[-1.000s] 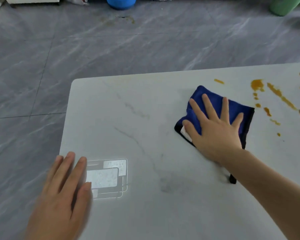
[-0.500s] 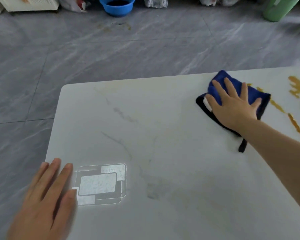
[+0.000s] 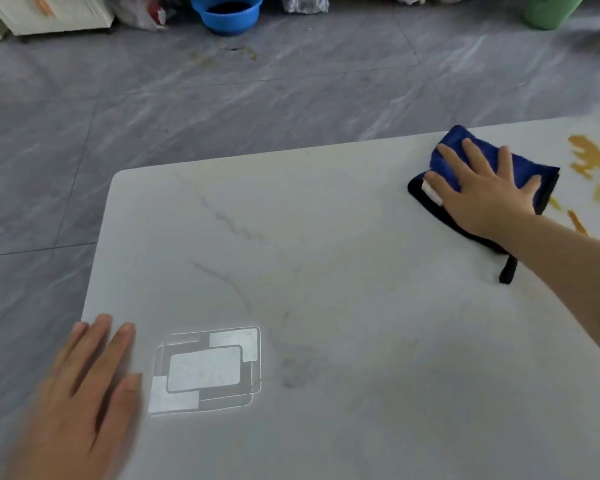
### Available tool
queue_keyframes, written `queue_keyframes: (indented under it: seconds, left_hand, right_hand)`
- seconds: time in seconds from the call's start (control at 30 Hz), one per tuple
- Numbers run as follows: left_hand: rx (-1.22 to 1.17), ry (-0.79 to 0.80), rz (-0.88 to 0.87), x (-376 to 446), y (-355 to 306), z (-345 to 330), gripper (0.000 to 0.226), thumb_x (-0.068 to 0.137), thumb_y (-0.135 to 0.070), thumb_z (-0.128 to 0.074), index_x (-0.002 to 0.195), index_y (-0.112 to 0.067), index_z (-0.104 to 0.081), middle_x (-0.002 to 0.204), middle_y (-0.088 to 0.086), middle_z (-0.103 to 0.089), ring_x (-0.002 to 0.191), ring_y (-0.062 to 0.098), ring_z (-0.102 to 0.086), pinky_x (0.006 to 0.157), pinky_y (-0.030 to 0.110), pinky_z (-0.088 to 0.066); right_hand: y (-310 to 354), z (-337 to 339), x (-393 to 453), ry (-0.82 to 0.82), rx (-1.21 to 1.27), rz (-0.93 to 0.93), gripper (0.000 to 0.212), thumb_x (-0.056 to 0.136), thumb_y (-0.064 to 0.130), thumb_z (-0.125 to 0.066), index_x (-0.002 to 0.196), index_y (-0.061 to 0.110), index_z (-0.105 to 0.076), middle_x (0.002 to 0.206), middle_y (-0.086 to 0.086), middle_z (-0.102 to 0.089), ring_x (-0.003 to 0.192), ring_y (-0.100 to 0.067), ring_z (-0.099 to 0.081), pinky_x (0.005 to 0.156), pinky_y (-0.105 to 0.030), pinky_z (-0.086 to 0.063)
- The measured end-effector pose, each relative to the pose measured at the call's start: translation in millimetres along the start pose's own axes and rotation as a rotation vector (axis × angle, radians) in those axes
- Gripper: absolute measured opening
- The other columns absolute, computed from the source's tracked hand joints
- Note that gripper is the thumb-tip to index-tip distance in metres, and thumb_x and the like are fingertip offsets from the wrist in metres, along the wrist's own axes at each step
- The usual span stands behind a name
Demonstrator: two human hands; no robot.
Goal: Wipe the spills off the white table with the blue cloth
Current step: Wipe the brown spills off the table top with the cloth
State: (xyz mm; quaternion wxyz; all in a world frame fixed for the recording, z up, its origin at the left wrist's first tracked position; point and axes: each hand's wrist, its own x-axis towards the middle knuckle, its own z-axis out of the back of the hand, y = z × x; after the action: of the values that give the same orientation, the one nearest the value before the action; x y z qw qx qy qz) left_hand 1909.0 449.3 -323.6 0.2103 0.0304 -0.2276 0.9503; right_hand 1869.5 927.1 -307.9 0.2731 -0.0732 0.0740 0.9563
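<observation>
ok so from my seat here's the head cam view: my right hand (image 3: 489,192) is flat on the blue cloth (image 3: 478,161), fingers spread wide and straight, palm pressing it down onto the white table (image 3: 343,265). The cloth sits near the far edge of the table, over on the right side, folded up with a black trim around it and a little black loop sticking out toward me under my forearm. There's a small white tag poking out by my thumb

Just beside the cloth's right edge are the orange spills (image 3: 593,161), a bigger smeary patch plus a round blob below it and a couple of thin streaks closer to my arm. The cloth's edge is right next to the nearest streak, can't tell if it's actually touching it

My left hand (image 3: 80,403) is lying flat on the near left corner of the table, fingers straight and together, holding nothing, a bit blurry. Next to it is a pale rectangle pattern (image 3: 205,372) on the tabletop

On the grey floor past the table: a blue basin (image 3: 226,12) and a green bucket (image 3: 551,8)
</observation>
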Motion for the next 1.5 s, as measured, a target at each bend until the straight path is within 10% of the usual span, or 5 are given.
queue_keyframes:
  seconds: [0.43, 0.53, 0.83, 1.07, 1.5]
  left_hand:
    - [-0.017, -0.009, 0.080, -9, 4, -1, 0.062, 0.091, -0.060, -0.021, 0.137, -0.023, -0.040, 0.148, -0.032, -0.014, 0.142, 0.008, -0.014, 0.104, 0.051, -0.026]
    - [-0.033, 0.004, 0.116, -8, 2, -2, 0.071, 0.088, -0.065, -0.019, 0.137, -0.019, -0.041, 0.147, -0.035, -0.013, 0.142, 0.006, -0.012, 0.109, 0.047, -0.021]
    - [0.007, -0.019, 0.103, -8, 0, -4, 0.065, 0.089, -0.054, -0.025, 0.135, -0.013, -0.044, 0.147, -0.016, -0.024, 0.140, -0.002, -0.009, 0.113, 0.031, -0.016]
    - [-0.012, -0.026, 0.083, -8, 11, -6, 0.061, 0.091, -0.054, -0.024, 0.136, -0.018, -0.042, 0.150, -0.022, -0.017, 0.142, 0.016, -0.018, 0.113, 0.014, -0.008]
    - [0.046, 0.009, 0.087, -5, 4, -3, 0.066, 0.086, -0.047, -0.026, 0.134, -0.005, -0.045, 0.148, 0.016, -0.033, 0.140, 0.029, -0.022, 0.112, 0.014, -0.006]
  right_hand:
    - [39, -31, -147, 0.071, -0.085, 0.261, 0.062, 0.073, 0.078, 0.013, 0.127, 0.055, 0.033, 0.144, 0.021, 0.032, 0.139, -0.028, 0.026, 0.107, -0.066, 0.004]
    - [33, -21, -107, 0.031, -0.034, 0.250, 0.066, 0.074, 0.078, 0.003, 0.136, 0.057, 0.012, 0.154, 0.021, 0.014, 0.142, -0.024, 0.019, 0.107, -0.066, 0.003]
    - [-53, -1, -114, 0.063, 0.063, -0.170, 0.073, 0.073, 0.077, -0.002, 0.141, 0.051, 0.001, 0.156, 0.016, 0.010, 0.143, -0.023, 0.016, 0.108, -0.068, 0.004]
    - [7, -26, -194, 0.145, -0.046, 0.132, 0.059, 0.072, 0.077, 0.010, 0.119, 0.057, 0.038, 0.134, 0.023, 0.045, 0.136, -0.027, 0.034, 0.108, -0.064, 0.005]
    - [-22, -16, -160, 0.054, -0.006, -0.027, 0.064, 0.079, 0.073, -0.001, 0.139, 0.053, 0.008, 0.155, 0.016, 0.013, 0.141, -0.022, 0.022, 0.108, -0.066, 0.005]
